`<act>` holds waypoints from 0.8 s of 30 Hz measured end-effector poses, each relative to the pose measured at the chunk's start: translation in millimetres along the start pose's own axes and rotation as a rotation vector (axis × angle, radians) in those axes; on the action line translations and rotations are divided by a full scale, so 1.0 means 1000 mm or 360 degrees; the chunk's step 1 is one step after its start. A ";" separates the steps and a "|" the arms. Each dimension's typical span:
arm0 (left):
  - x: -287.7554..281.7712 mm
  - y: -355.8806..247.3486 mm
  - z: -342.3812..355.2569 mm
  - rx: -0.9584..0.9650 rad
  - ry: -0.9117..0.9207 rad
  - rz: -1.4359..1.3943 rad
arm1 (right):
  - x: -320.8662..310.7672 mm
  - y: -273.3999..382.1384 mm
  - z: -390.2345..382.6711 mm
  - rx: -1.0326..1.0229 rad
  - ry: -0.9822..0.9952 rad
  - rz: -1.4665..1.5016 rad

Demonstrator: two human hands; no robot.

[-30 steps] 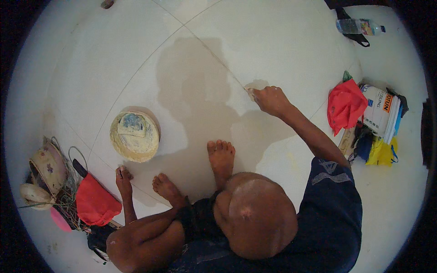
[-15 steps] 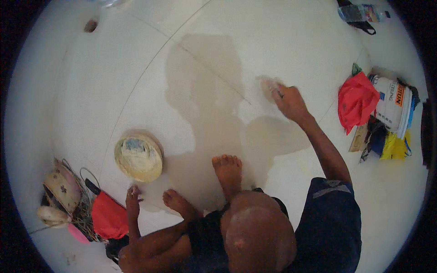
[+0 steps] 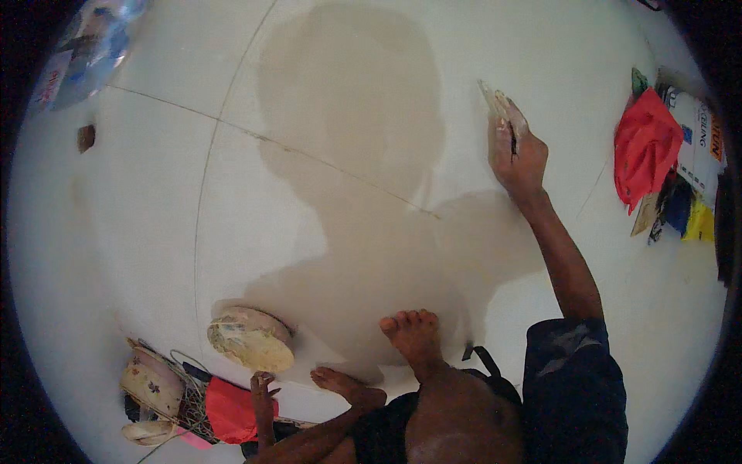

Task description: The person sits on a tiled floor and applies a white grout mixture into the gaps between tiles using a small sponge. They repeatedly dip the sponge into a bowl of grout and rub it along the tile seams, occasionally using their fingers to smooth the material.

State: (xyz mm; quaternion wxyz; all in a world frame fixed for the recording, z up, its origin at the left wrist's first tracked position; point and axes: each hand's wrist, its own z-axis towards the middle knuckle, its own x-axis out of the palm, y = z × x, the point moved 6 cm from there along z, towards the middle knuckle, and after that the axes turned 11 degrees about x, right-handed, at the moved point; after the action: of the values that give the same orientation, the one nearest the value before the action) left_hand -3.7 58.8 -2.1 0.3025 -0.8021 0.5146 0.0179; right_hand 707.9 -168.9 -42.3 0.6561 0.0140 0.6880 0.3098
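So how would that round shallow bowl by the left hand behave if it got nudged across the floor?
The round bowl looks wide and low, so it would probably slide rather than tip. It seems to hold pale paste, which likely adds weight and could slop over the rim. The left hand rests just beside it, on the floor.

The floor (image 3: 154, 201) is off-white tile, with a wide tan-grey patch (image 3: 355, 155) spreading across its middle and thin dark joint lines crossing it. The scraper (image 3: 502, 108) in the right hand (image 3: 519, 158) is smeared pale cream. The round tub (image 3: 251, 339) is cream, streaked with faint green. A red cloth (image 3: 648, 147) lies to the right beside yellow and blue packets (image 3: 692, 213). Another red cloth (image 3: 228, 408) sits near the left hand (image 3: 263, 394). The sleeve (image 3: 576, 379) is dark navy.
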 end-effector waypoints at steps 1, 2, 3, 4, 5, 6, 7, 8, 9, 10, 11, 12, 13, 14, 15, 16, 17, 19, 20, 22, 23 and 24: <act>-0.001 0.003 0.002 -0.0057 -0.0016 -0.0009 | 0.001 -0.004 0.002 0.0046 0.0022 -0.0036; -0.004 0.008 0.005 -0.0113 -0.0032 -0.0016 | 0.002 -0.007 0.004 0.0093 0.0043 -0.0072; -0.008 0.013 0.008 -0.0169 -0.0047 -0.0019 | 0.001 -0.007 0.006 0.0144 0.0063 -0.0108; -0.011 0.014 0.009 -0.0171 -0.0012 -0.0045 | 0.001 -0.005 0.007 0.0179 0.0087 -0.0097; -0.014 0.015 0.009 -0.0173 0.0023 -0.0068 | 0.001 -0.003 0.008 0.0218 0.0109 -0.0085; -0.017 0.017 0.010 -0.0174 0.0070 -0.0093 | -0.002 -0.004 0.007 0.0259 0.0127 -0.0085; -0.020 0.025 0.011 -0.0177 0.0098 -0.0086 | -0.001 -0.007 0.004 0.0232 0.0149 -0.0078; -0.022 0.033 0.011 -0.0179 0.0127 -0.0077 | 0.002 -0.013 0.002 0.0207 0.0171 -0.0070; -0.023 0.046 0.006 -0.0180 0.0142 -0.0082 | 0.005 -0.013 0.002 0.0164 0.0195 -0.0055; -0.025 0.059 0.001 -0.0182 0.0155 -0.0087 | 0.005 -0.009 0.004 0.0095 0.0142 -0.0047; -0.024 0.057 0.001 -0.0182 0.0177 -0.0071 | 0.005 -0.009 0.005 0.0048 0.0084 -0.0038; -0.023 0.056 0.002 -0.0182 0.0196 -0.0059 | 0.003 -0.007 0.004 -0.0004 0.0028 -0.0028; -0.025 0.058 -0.001 -0.0231 0.0126 -0.0148 | 0.002 -0.007 0.003 0.0002 0.0036 0.0021; -0.013 0.040 -0.005 -0.0282 0.0045 -0.0251 | 0.003 -0.002 0.003 -0.0007 0.0051 0.0075; -0.009 0.024 -0.002 -0.0335 -0.0014 -0.0329 | 0.000 -0.003 0.003 0.0014 0.0060 0.0117; -0.016 0.037 -0.001 -0.0338 0.0027 -0.0276 | -0.002 -0.003 0.004 0.0074 0.0095 0.0084; -0.022 0.044 -0.002 -0.0344 0.0028 -0.0247 | -0.004 0.000 0.004 0.0128 0.0133 0.0052; -0.022 0.035 -0.001 -0.0329 0.0004 -0.0209 | -0.007 -0.002 0.004 0.0162 0.0135 0.0047; -0.021 0.030 0.000 -0.0310 -0.0021 -0.0196 | -0.007 -0.003 0.005 0.0143 0.0103 0.0067; -0.013 0.025 -0.001 -0.0286 -0.0076 -0.0217 | -0.005 0.004 0.006 0.0080 0.0074 0.0040; -0.008 0.020 -0.004 -0.0278 -0.0095 -0.0223 | -0.005 0.008 0.006 0.0052 0.0073 -0.0007; -0.005 0.013 -0.004 -0.0248 -0.0131 -0.0218 | -0.004 0.011 0.007 0.0022 0.0065 -0.0036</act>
State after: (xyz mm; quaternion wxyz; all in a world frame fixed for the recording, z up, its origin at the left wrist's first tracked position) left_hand -18.1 57.3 -2.8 0.2607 -0.8551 0.4427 0.0700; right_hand 710.9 -158.8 -33.5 0.6453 0.0044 0.7035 0.2977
